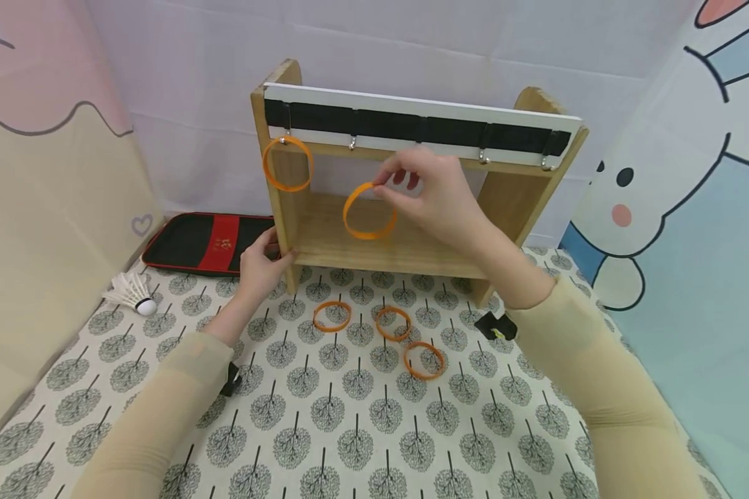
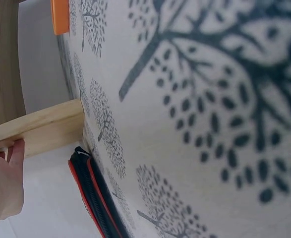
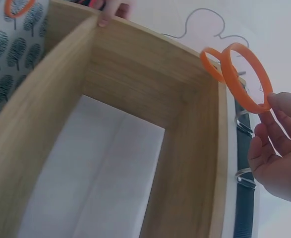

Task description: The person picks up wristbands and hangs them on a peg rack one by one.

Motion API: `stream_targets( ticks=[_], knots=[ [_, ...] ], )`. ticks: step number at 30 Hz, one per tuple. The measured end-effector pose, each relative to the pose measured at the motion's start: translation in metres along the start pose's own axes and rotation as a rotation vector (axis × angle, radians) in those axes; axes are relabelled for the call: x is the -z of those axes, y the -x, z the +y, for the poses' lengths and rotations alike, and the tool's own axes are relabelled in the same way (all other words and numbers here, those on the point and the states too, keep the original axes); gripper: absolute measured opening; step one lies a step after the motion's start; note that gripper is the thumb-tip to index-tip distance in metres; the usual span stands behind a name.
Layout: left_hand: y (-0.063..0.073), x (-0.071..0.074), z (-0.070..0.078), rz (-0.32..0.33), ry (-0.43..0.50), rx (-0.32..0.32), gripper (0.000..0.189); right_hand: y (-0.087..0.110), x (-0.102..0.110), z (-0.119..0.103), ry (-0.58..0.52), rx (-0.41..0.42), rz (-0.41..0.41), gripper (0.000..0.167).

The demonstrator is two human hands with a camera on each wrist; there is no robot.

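My right hand (image 1: 440, 197) pinches an orange ring (image 1: 368, 235) between thumb and fingertips, in front of the wooden shelf (image 1: 387, 269). In the right wrist view this held ring (image 3: 229, 72) hangs beside a white rail with metal hooks. A second orange ring (image 1: 290, 188) hangs on the leftmost hook of the black strip (image 1: 387, 123). At the shelf's left side panel, my left hand (image 1: 259, 269) grips the edge, thumb in front. The left wrist view shows that hand (image 2: 6, 183) with its fingers around the wood.
Three orange rings, one of them the nearest ring (image 1: 424, 377), lie on the tree-print cloth (image 1: 356, 443) before the shelf. A black and red case (image 1: 187, 242) and a shuttlecock (image 1: 134, 294) lie at left. A small black object (image 1: 496, 326) lies near the right arm.
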State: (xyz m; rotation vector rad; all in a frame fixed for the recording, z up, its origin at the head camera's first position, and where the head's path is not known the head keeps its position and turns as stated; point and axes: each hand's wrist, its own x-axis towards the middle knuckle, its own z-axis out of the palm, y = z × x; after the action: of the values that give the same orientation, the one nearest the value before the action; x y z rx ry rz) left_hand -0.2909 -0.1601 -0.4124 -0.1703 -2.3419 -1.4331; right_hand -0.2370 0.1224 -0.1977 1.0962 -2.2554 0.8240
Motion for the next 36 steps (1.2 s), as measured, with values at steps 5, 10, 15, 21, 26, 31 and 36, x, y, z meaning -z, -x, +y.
stream_targets(
  ticks=[5,10,15,21,26,31,36],
  knots=[
    [-0.001,-0.002,-0.002,-0.003,0.008,0.0,0.056,-0.021,0.006,-0.004,-0.031,0.008,0.041,0.007],
    [-0.002,-0.003,-0.003,-0.007,0.008,0.004,0.056,-0.038,0.006,-0.003,0.012,-0.003,0.065,0.007],
    [-0.001,-0.003,-0.004,-0.01,0.002,0.013,0.056,-0.049,0.0,0.005,0.065,-0.035,0.104,0.007],
    [-0.002,-0.001,-0.005,0.002,-0.007,0.011,0.056,-0.056,-0.011,0.014,0.194,0.007,0.108,0.008],
    [-0.001,-0.001,-0.005,0.002,-0.007,0.004,0.056,-0.055,-0.015,0.016,0.232,0.052,0.097,0.006],
    [-0.002,0.0,-0.005,0.007,-0.007,-0.008,0.056,-0.052,-0.017,0.017,0.233,0.061,0.082,0.006],
    [-0.003,0.001,-0.004,0.013,-0.006,-0.016,0.055,-0.05,-0.017,0.017,0.195,0.061,0.093,0.009]
  ],
)
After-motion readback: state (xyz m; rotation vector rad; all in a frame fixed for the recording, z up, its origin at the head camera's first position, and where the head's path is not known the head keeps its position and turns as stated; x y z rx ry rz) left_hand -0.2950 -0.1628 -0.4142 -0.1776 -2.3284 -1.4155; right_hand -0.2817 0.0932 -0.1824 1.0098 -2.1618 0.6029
